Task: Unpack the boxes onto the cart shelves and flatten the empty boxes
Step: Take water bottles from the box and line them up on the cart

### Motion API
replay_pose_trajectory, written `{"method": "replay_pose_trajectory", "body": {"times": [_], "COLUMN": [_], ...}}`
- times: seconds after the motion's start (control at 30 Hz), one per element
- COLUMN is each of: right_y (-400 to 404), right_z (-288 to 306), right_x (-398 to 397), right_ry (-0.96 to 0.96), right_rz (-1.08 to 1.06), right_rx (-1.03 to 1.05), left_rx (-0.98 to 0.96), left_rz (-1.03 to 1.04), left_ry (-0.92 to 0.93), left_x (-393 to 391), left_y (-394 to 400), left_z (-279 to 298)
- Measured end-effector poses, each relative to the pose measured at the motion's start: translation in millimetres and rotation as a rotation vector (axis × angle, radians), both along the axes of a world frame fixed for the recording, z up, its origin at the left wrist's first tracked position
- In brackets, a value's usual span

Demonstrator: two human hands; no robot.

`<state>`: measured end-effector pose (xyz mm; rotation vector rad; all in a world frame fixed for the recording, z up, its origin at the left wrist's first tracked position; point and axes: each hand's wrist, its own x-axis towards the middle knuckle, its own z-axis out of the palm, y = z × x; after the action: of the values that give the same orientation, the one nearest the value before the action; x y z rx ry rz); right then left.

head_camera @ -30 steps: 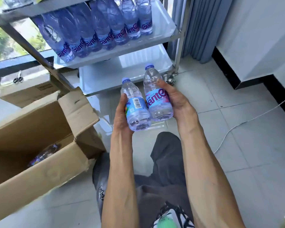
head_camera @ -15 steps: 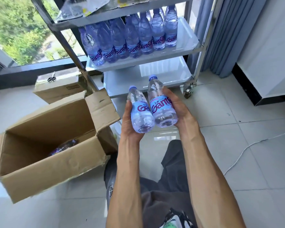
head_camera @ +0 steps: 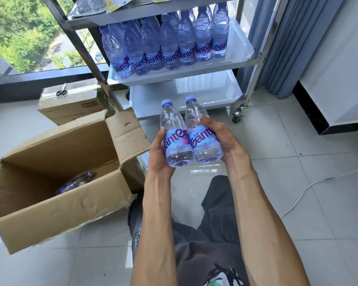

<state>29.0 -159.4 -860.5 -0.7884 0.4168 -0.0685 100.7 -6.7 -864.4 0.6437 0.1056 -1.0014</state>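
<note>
A: Steel cart (head_camera: 254,58) dead ahead, w/ a bottle row (head_camera: 165,48) on the mid shelf; lower shelf (head_camera: 186,96) bare.

B: Cardboard box (head_camera: 56,182)?

A: Open, to the left; one bottle (head_camera: 77,182) lies inside.

B: Hands?

A: Left hand (head_camera: 159,157) & right hand (head_camera: 223,139) each wrap fingers round one of two bottles (head_camera: 191,135), side by side, touching. Long axes run away from the person, caps toward the cart; lower shelf just beyond the caps.

Bright daylight from the large window (head_camera: 25,36) at upper left glares off the glossy pale floor tiles (head_camera: 277,182) and white cart shelves (head_camera: 186,93), edges bowing with wide-angle distortion, focus sharp.
</note>
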Motion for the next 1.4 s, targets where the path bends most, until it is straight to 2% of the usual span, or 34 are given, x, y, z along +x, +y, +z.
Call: {"method": "replay_pose_trajectory", "body": {"times": [0.23,0.33,0.43,0.57,0.67,0.83,0.9,1.0,1.1,1.4], "right_y": [-4,-2,-6,-29,-53,-99,-122,-156,-192,-279], "right_z": [5,7,6,-4,-3,-7,-10,-13,-16,-7], "right_x": [2,4,10,14,17,40,53,72,96,171], "right_ry": [-0.029,-0.059,-0.123,-0.063,0.066,0.274,0.335,0.401,0.341,0.366], "right_rz": [-0.045,0.001,0.026,-0.022,-0.164,-0.465,-0.534,-0.580,-0.666,-0.771], "right_rx": [0.035,0.162,0.258,0.079,-0.095,-0.357,-0.468,-0.670,-0.790,-1.059], "left_rx": [0.005,0.121,0.159,0.199,0.432,0.709,0.797,0.909,0.936,1.045], "left_rz": [-0.051,-0.026,0.019,-0.022,0.064,0.161,0.164,0.176,0.209,0.410], "left_ry": [-0.031,-0.089,-0.106,-0.146,-0.337,-0.708,-0.865,-1.003,-1.055,-1.083], "left_x": [1,4,5,12,28,67,85,109,130,172], "left_y": [-10,-8,-18,-36,-57,-122,-156,-208,-261,-374], "left_z": [-2,-5,-5,-9,-7,3,8,14,18,20]}}
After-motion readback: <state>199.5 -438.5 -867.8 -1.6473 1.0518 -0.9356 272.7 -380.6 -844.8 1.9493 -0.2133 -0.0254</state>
